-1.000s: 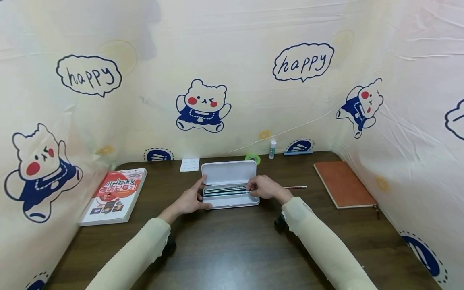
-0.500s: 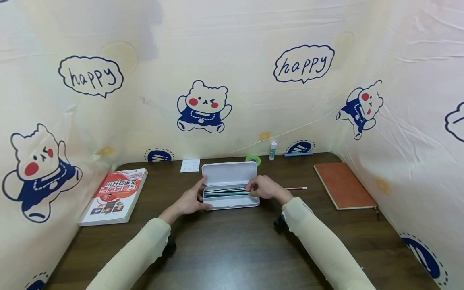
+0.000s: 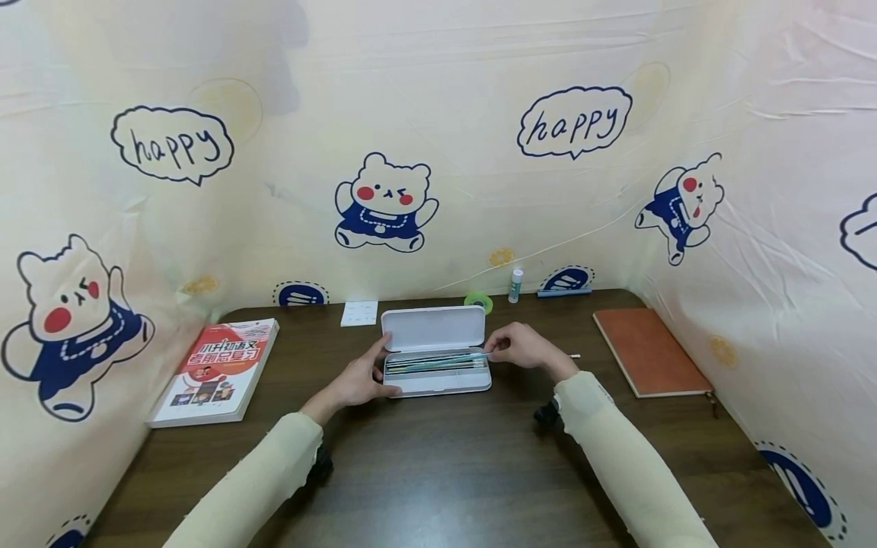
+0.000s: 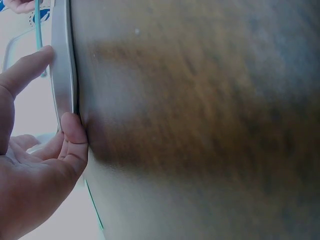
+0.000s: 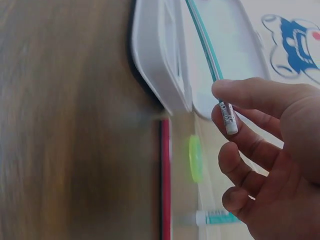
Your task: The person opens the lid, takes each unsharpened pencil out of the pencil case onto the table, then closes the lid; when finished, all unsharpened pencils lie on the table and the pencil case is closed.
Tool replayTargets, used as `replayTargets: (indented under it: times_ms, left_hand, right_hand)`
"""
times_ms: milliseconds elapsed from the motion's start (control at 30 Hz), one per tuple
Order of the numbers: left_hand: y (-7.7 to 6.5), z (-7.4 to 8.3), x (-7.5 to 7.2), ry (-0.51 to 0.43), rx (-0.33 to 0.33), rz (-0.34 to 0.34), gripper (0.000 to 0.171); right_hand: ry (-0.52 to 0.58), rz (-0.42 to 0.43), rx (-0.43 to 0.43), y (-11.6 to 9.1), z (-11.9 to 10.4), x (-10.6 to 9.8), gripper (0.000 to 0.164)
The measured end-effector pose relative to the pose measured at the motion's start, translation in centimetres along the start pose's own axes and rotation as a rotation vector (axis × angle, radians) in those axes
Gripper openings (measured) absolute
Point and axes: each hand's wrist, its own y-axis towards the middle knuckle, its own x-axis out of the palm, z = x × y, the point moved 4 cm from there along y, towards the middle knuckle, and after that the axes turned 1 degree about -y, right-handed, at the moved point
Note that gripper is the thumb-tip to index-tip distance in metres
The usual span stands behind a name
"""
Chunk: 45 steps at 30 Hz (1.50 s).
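Head view: the cloth [image 3: 466, 61] reads “happy”, the book [image 3: 218, 369] “小升初语文”; the case [image 3: 433, 329] lies open on the tabletop [image 3: 425, 464]. Left wrist: the left hand [image 4: 35, 180] grips the case. Right wrist: the right hand [image 5: 292, 160] pinches a pencil [image 5: 209, 50] over it, the pencil's print illegible.

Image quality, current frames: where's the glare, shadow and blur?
Head: pale glare low-centre on the table; left wrist: table grain soft and mottled, dark shadow beside the left hand; right wrist: pencil in hand fairly crisp, tabletop smeary, glue stick soft-edged.
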Motion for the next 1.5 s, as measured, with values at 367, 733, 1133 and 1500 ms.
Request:
replayTargets:
  times_ms: [367,733,1133,1500]
  left_hand:
    - [0.0,0.0,0.0,-0.002,-0.005,-0.002,0.113]
    - [0.0,-0.2,0.1,0.001,-0.019,-0.005,0.113]
    - [0.1,-0.2,0.1,0.010,-0.017,-0.014,0.111]
    - [-0.1,0.2,0.0,0.011,0.002,-0.003,0.111]
  right_hand:
    - [0.044,0.054,0.096,-3.4,3.9,-3.6,0.007]
    - [0.077,0.075,0.231,-7.3,7.8,-5.7,0.014]
    - [-0.019,0.064,0.265,-9.0,10.9,-5.6,0.009]
    - [-0.028,0.077,0.329,-8.7,11.9,-5.1,0.008]
